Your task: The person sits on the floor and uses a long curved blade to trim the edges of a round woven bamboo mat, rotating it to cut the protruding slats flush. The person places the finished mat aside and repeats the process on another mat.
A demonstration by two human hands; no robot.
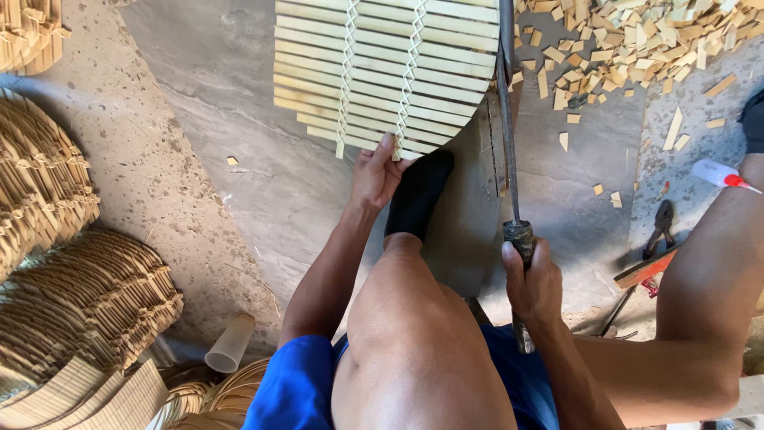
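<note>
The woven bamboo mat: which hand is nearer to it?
Left. The left hand grips the near edge of the bamboo mat; the right hand is off to its lower right, closed around the blade's handle.

1. Bare concrete floor [239,207], grey, rough and stained.
2. Top right, a heap of bamboo offcuts [637,40] spills across it, loose chips scattered below.
3. Left side, stacks of woven bamboo mats [87,295] lie piled.
4. A pale plastic cup [231,344] lies tipped beside them.
5. Right, pliers [660,227] rest on the concrete.
</note>
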